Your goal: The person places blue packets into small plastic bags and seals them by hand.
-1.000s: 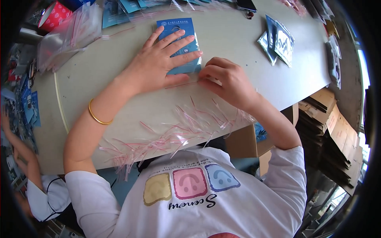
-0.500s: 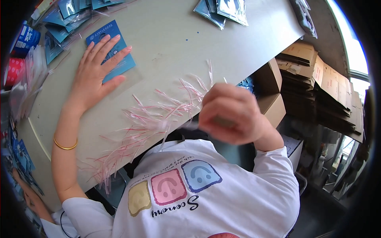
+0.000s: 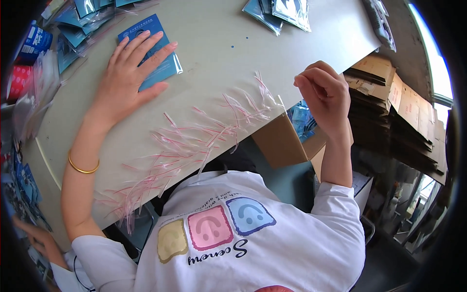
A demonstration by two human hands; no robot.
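My left hand point(image 3: 129, 78) lies on the table with its fingers outstretched, pressing on a flat blue packet point(image 3: 168, 67) in a clear sleeve. Part of the packet is hidden under the fingers. My right hand point(image 3: 325, 95) is raised by the table's right edge, its fingers curled in and nothing visible in them. Below it, a cardboard box point(image 3: 279, 141) holds several blue packets point(image 3: 301, 118). Between my hands and my body, thin clear plastic strips with red lines point(image 3: 209, 138) lie scattered along the table's near edge.
More sleeved blue packets point(image 3: 80, 29) pile up at the far left, and another stack point(image 3: 292, 13) lies at the far side. Clear bags point(image 3: 40, 100) stand beside a blue container point(image 3: 36, 43). Flattened cardboard point(image 3: 406, 114) leans at right. Another person's arm point(image 3: 41, 238) shows at lower left.
My right hand has moved up and to the right, away from the strips, uncovering the box. My left hand stays on the packet; the whole view has shifted slightly.
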